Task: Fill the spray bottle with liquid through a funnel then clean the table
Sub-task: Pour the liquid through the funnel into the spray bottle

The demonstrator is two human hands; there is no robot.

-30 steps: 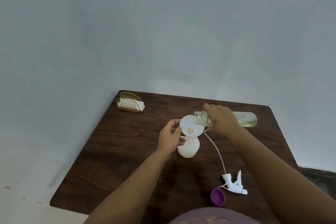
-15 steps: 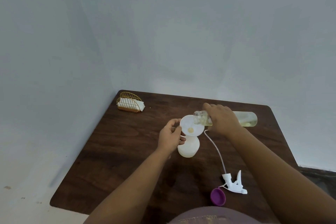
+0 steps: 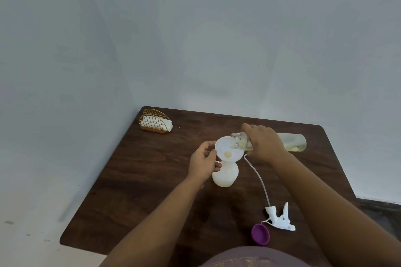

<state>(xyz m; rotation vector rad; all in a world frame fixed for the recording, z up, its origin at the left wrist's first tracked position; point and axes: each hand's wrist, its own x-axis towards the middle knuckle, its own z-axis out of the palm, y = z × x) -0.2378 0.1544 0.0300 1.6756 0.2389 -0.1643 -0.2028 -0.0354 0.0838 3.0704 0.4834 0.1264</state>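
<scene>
While liquid is tipped toward the funnel, the following are counted on one dark wooden table: one white spray bottle, one white funnel seated in its neck, one clear bottle of yellowish liquid, one spray head with tube, one purple cap, one wire napkin holder. The funnel rim is pinched by the left hand, fingers curled. The clear bottle is gripped round its shoulder by the right hand and held nearly level, mouth over the funnel.
</scene>
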